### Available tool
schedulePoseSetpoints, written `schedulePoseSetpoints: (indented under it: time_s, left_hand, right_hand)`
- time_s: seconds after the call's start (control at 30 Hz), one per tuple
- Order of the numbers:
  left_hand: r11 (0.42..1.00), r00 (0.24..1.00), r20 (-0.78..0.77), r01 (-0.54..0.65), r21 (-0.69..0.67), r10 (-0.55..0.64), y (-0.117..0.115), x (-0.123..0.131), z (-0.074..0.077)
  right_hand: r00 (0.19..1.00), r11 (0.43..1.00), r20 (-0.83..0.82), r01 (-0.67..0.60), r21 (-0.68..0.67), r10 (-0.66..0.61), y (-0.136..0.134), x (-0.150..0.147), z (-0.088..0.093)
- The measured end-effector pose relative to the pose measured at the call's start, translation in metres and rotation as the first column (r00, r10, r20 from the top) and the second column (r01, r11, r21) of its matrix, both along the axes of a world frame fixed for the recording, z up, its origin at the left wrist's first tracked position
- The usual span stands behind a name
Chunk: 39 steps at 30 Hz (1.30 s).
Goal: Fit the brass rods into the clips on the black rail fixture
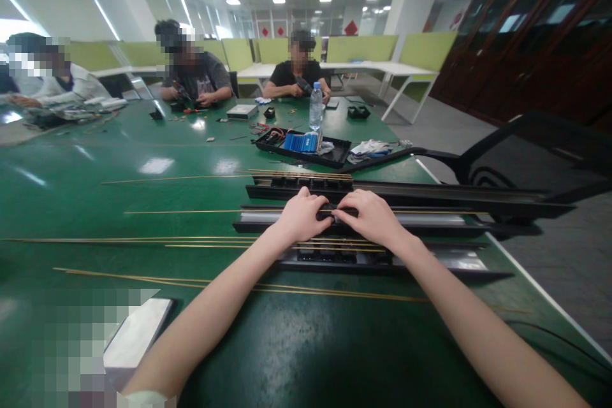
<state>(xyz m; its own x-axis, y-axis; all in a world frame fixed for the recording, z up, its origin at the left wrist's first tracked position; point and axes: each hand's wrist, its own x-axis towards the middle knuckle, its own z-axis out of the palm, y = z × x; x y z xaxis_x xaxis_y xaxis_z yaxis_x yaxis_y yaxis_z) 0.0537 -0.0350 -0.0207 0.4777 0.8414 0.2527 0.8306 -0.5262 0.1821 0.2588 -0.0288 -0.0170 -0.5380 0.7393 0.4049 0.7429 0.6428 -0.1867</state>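
Observation:
My left hand (302, 215) and my right hand (371, 218) meet over the middle black channel (268, 227). Thumb and fingers of each are closed at a small black part (327, 209) in the channel, mostly hidden by the fingertips. A thin brass-coloured rod (182, 211) runs along this channel, passes the hands and sticks out far to the left. Behind lies another black channel (411, 196) with rods and black blocks. Nearer to me, a third channel (444, 273) holds black blocks under several rods (201, 240), below my wrists.
More rods (310, 293) lie loose in front. Further back are a black tray (335, 152) with a blue item, gloves (370, 150) and a water bottle (316, 105). A black chair (526, 153) stands at the right edge. Several people sit across the green table (167, 194).

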Motion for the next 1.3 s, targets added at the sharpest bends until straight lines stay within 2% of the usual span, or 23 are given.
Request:
schedulePoseSetpoints:
  time_s: [0.27,1.3]
  left_hand:
    - [1.0,1.0,-0.003,0.011,0.015,-0.011,0.002,-0.0011,-0.0026]
    - [1.0,1.0,-0.012,0.007,0.008,-0.007,0.0016,0.0014,-0.002]
  right_hand:
    - [0.997,0.997,-0.024,0.069,-0.039,-0.069,0.0005,-0.0063,-0.0052]
    - [0.998,0.998,0.006,0.061,-0.009,-0.061,0.0023,-0.0093,-0.0104]
